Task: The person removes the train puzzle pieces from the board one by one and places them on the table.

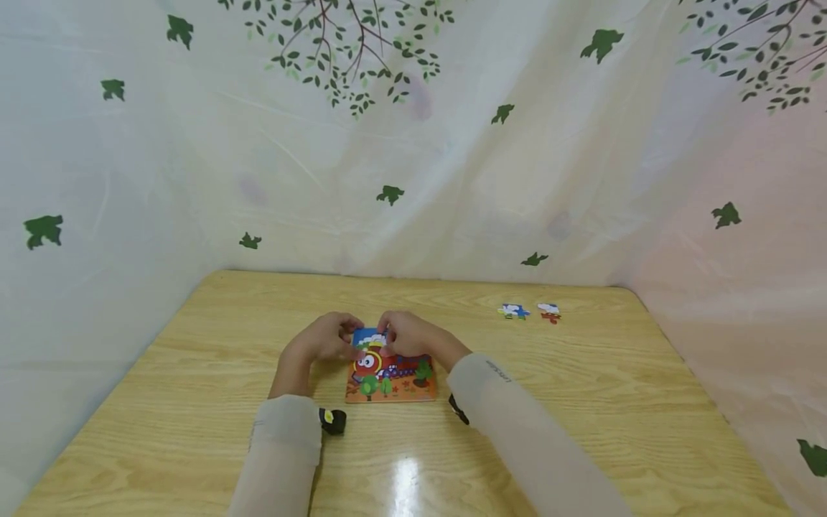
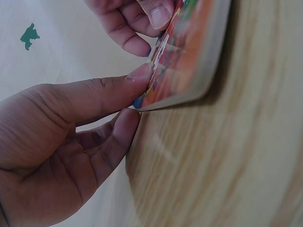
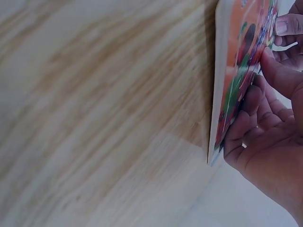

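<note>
The puzzle board (image 1: 403, 393) lies between your hands: your left hand (image 1: 325, 339) pinches its left edge; your right hand (image 1: 410, 334) bends over its upper part, whether gripping anything I cannot tell. Uneven pressing could skew the board; two loose puzzle pieces (image 1: 515, 311) sit well to its right.

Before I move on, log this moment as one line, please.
left hand: touching puzzle, far-left corner | right hand: touching puzzle, far side | loose pieces: two, far right of table
</note>
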A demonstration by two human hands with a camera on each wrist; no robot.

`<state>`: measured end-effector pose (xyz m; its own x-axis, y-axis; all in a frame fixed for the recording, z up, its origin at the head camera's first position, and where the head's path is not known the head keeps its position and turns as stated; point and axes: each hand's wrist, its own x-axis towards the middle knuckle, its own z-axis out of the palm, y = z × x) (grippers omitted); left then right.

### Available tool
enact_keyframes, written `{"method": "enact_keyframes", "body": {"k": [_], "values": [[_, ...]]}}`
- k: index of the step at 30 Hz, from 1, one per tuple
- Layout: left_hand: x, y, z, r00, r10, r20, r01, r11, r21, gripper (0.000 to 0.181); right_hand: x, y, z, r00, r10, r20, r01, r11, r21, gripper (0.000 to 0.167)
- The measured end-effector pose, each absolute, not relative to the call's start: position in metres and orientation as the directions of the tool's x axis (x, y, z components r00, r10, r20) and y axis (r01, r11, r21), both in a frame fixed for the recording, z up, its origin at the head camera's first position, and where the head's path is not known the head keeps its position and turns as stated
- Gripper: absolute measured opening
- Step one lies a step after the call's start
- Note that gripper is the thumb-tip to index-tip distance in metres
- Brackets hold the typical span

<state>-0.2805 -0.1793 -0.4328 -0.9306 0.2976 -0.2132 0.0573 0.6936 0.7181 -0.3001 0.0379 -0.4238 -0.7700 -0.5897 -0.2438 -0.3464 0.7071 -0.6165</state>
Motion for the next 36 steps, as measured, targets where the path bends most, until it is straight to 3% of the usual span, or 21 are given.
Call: {"method": "enact_keyframes", "body": {"k": [13,27,36], "values": [[-0.278,-0.179,-0.431,-0.932,0.290,-0.219,0.048,0.696,0.717,0.058,-0.300,0.040,-0.430,-0.775,-0.607,-0.174,-0.338,0.632,-0.698,0.033],[-0.279,-0.178,-0.430,-0.932,0.304,-0.198,0.077,0.698,0.712,0.060,-0.301,0.041,-0.433,-0.788,-0.606,-0.106,-0.374,0.609,-0.699,0.037],[-0.279,-0.178,-0.432,-0.933,0.298,-0.203,0.069,0.699,0.712,0.060,-0.301,0.046,-0.435,-0.783,-0.618,-0.071,-0.384,0.570,-0.726,0.024]]}}
